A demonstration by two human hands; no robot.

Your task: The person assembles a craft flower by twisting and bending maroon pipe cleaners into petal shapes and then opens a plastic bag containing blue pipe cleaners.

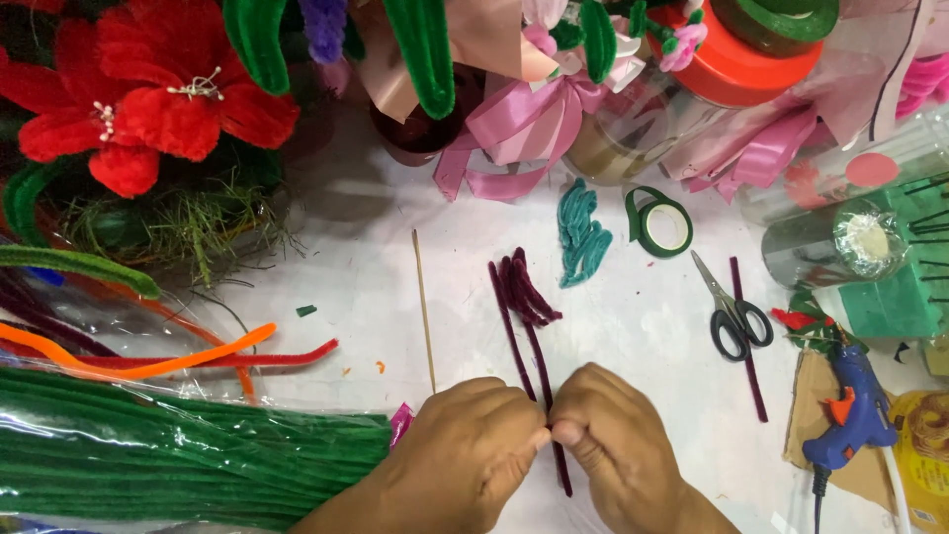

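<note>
1. Left hand [473, 438], right hand [615, 443]: fingertips meeting, both pinched on dark maroon fuzzy pipe cleaner [529, 307], low centre on white table [633, 326].
2. Beside: thin wooden stick [424, 307], black-handled scissors [733, 311], blue glue gun [855, 410].

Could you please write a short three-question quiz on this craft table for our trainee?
1. True or false: both hands pinch the dark maroon pipe cleaner.
2. Which lies nearer the scissors? A) the roll of green tape B) the red flower
3. What tool with an orange trigger lies at the right edge?

Key:
1. True: the left hand and right hand meet on it.
2. A.
3. The blue glue gun.
</note>
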